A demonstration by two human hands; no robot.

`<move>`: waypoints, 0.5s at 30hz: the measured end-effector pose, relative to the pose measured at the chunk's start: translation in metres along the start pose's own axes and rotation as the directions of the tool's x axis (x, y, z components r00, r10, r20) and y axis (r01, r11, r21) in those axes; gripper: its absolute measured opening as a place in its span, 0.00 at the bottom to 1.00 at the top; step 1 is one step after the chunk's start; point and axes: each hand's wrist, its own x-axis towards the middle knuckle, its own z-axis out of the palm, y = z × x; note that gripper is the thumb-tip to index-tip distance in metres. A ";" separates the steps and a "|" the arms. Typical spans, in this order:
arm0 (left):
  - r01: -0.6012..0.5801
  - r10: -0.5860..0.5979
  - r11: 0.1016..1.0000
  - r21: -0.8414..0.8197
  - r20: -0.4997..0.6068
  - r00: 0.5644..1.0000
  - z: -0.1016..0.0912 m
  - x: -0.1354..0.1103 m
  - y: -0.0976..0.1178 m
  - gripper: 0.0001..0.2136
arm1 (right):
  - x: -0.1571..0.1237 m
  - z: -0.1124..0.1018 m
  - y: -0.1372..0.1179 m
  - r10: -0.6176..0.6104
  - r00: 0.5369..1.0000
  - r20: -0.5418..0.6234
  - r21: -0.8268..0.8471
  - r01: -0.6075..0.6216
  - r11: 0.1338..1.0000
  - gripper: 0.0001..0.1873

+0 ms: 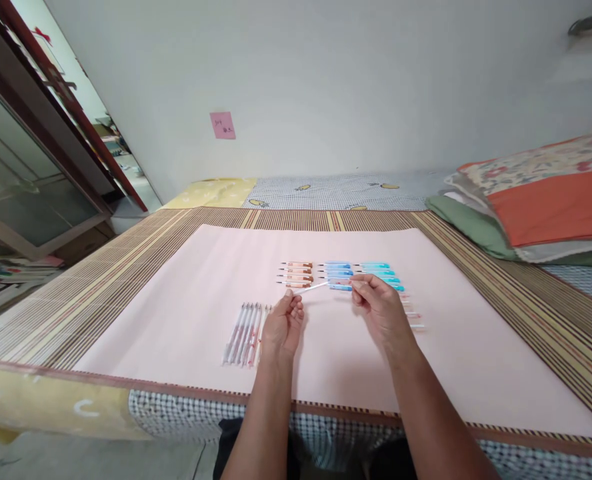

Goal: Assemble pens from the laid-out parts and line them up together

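Between my two hands a slim white pen (318,287) is held up, slightly tilted, over a pink sheet (176,300). My left hand (286,320) pinches its left end; my right hand (376,300) pinches the other end. Beyond them lie short rows of brown-and-peach pens (299,269), blue pens (337,265) and turquoise pens (376,265). Left of my left hand, several clear-bodied pens (241,335) lie side by side, tips pointing away. A few pale pens (416,315) are partly hidden behind my right hand and wrist.
The sheet rests on a striped bamboo mat (101,293) over a bed. Folded bedding and an orange floral cushion (551,207) are piled at the right. A white wall (326,87) with a pink sticky note (223,125) stands behind. A glass-panelled door (21,173) is at the left.
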 end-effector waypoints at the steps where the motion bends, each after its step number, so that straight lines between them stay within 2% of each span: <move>1: -0.007 0.007 1.000 0.008 -0.002 1.000 0.000 0.000 0.000 0.11 | 0.000 0.001 -0.001 -0.015 1.000 0.009 -0.031 0.016 0.999 0.10; 15: -0.026 0.026 0.999 0.031 0.002 1.000 -0.001 0.001 -0.001 0.11 | 0.002 -0.006 -0.007 -0.077 0.995 0.060 -0.248 0.089 0.965 0.11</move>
